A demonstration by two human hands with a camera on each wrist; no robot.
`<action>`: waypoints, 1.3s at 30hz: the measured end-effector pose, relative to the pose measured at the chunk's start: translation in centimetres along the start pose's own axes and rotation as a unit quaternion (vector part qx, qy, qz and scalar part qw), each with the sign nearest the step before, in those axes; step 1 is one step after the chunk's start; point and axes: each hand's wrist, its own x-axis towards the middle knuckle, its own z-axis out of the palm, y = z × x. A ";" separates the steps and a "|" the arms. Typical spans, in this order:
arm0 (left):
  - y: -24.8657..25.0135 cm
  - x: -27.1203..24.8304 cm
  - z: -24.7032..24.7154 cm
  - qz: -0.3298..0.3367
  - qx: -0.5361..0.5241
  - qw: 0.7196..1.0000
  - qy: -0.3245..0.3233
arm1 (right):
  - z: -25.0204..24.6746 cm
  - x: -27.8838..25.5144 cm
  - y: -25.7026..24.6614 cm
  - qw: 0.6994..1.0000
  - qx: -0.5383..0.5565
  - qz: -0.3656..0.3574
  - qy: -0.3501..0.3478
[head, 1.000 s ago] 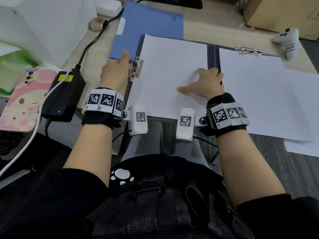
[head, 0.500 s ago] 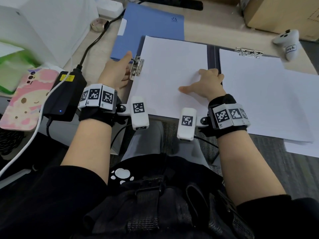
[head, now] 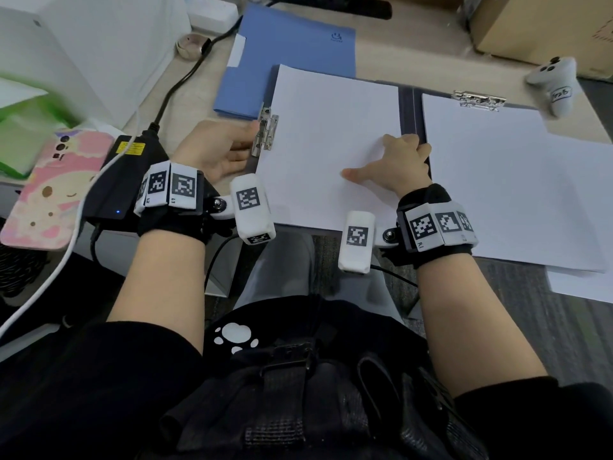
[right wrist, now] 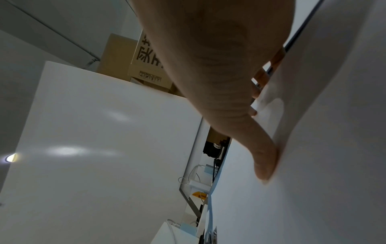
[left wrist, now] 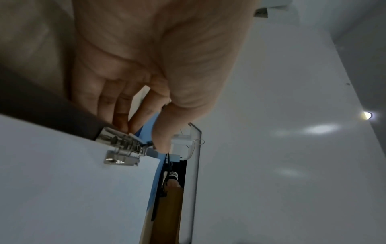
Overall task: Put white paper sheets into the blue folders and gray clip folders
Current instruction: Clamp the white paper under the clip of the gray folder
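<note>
An open gray clip folder [head: 406, 111] lies in front of me with a white paper sheet [head: 325, 134] on its left half. My left hand [head: 255, 136] pinches the metal clip [head: 265, 132] at the sheet's left edge. In the left wrist view its thumb [left wrist: 163, 132] lies on one side of the clip [left wrist: 123, 148] and its fingers [left wrist: 121, 115] on the other. My right hand [head: 378, 157] holds the sheet's right edge with curled fingers, thumb flat on the paper. The blue folder [head: 292, 58] lies closed behind, partly under the sheet.
To the right a second metal clip [head: 479, 100] tops a stack of white sheets [head: 504, 180]. A black power adapter [head: 122, 174] and a pink phone [head: 53, 187] sit left of my left hand. A white controller [head: 554, 84] and a cardboard box [head: 544, 31] are at the back right.
My left hand has moved right, from lying beside the clip with the index finger stretched out to pinching the clip. The right hand has stayed on the sheet.
</note>
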 end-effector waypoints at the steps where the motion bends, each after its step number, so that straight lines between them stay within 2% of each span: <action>1: -0.1 0.1 0.0 0.004 0.007 1.000 0.007 | 0.1 0.0 0.0 1.000 0.000 0.001 0.000; 10: -0.8 1.3 0.5 0.025 0.023 0.997 0.064 | 0.2 0.0 0.2 1.000 0.002 0.000 0.003; 16: -1.5 1.6 1.0 0.067 0.054 0.990 0.109 | 0.3 -0.1 0.3 1.000 -0.001 -0.006 0.006; 22: -2.5 0.9 0.2 0.085 0.085 0.989 0.081 | 0.5 -0.4 0.7 1.000 0.002 -0.013 0.000; 27: -3.1 -0.6 -0.7 0.101 0.115 0.988 0.007 | 0.3 -1.1 0.9 0.999 0.010 -0.018 -0.028; 32: -2.7 -2.0 -0.8 0.157 0.038 0.987 -0.001 | -0.3 -2.3 1.0 0.995 0.049 -0.038 -0.083; 36: -1.5 -3.2 0.0 0.212 -0.038 0.977 0.000 | -1.1 -3.1 1.3 0.984 0.120 -0.058 -0.118; 39: -0.4 -4.2 1.5 0.226 -0.099 0.968 -0.049 | -1.8 -3.6 1.7 0.977 0.152 -0.081 -0.122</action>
